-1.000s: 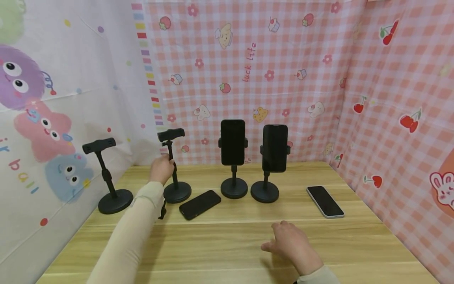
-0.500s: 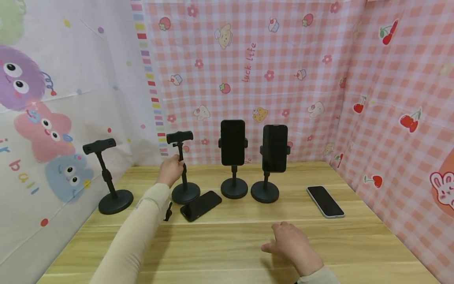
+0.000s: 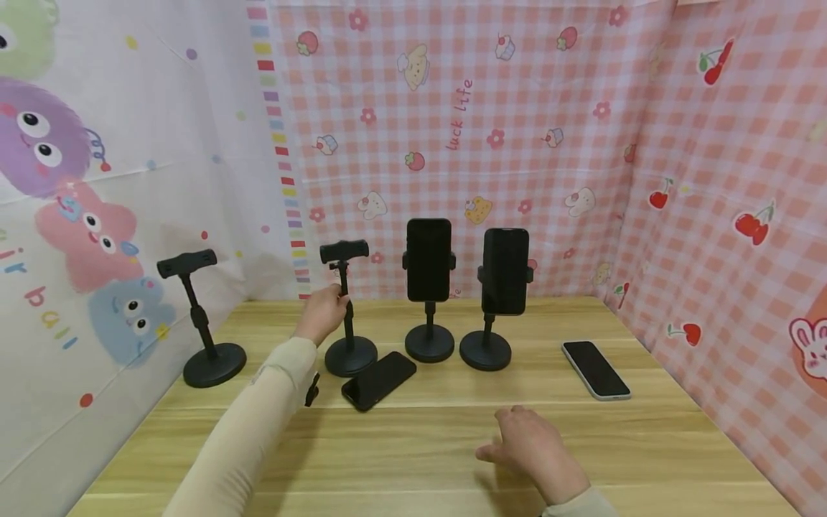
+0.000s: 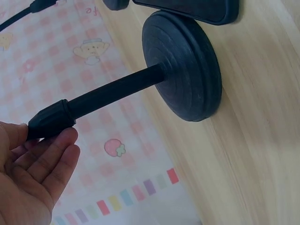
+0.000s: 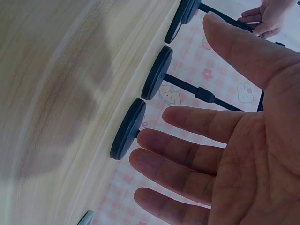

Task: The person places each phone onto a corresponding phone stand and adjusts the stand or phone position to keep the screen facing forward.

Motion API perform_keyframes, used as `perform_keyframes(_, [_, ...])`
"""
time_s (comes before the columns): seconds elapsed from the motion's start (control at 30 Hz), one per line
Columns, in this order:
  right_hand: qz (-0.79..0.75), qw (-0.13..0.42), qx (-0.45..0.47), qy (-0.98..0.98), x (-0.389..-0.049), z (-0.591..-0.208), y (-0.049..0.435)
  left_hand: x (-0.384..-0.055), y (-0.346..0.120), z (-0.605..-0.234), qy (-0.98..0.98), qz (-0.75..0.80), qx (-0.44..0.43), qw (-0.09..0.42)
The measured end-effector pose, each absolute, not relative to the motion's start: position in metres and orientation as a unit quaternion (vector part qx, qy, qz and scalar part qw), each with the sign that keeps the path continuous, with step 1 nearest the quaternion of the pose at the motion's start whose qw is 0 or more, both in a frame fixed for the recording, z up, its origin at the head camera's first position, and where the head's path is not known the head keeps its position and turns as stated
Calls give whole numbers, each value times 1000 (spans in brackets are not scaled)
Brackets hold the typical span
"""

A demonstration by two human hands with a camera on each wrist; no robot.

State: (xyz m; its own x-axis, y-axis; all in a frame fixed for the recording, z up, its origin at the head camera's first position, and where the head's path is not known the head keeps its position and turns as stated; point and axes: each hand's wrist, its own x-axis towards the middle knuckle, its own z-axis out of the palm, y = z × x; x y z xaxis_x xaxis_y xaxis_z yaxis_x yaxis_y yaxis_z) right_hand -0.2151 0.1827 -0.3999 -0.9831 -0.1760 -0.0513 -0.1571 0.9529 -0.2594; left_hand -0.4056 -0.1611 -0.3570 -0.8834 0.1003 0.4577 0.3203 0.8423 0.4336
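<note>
My left hand (image 3: 324, 313) pinches the pole of a black phone stand (image 3: 349, 357), fingers and thumb at its collar (image 4: 52, 119) in the left wrist view. The stand is upright and its top clamp (image 3: 344, 251) holds no phone. Against or very near its round base lies a black phone (image 3: 379, 380), flat on the table. My right hand (image 3: 531, 449) hovers over the front of the table, touching nothing; its fingers (image 5: 185, 152) are loosely extended in the right wrist view.
Two stands bearing upright phones (image 3: 429, 259) (image 3: 506, 271) stand right of the held one. Another phone stand (image 3: 215, 365) without a phone is at far left. A white-edged phone (image 3: 596, 370) lies at right on the wooden table (image 3: 400, 459). Cloth walls enclose the back and sides.
My left hand has moved the phone stand to the right, and the phone lying by its base has shifted and turned slightly. The right hand has stayed in place.
</note>
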Motion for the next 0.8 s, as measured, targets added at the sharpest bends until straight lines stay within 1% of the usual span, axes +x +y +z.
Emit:
perform_keyframes(0.47, [-123,39,-95,987,-218,-401,181,-393,-151,-356,-932,-262,-139,209])
perform_keyframes(0.8, [-105,5,-129,986,-223,-393,170,-395,-152,-358,-929,-284,-133,195])
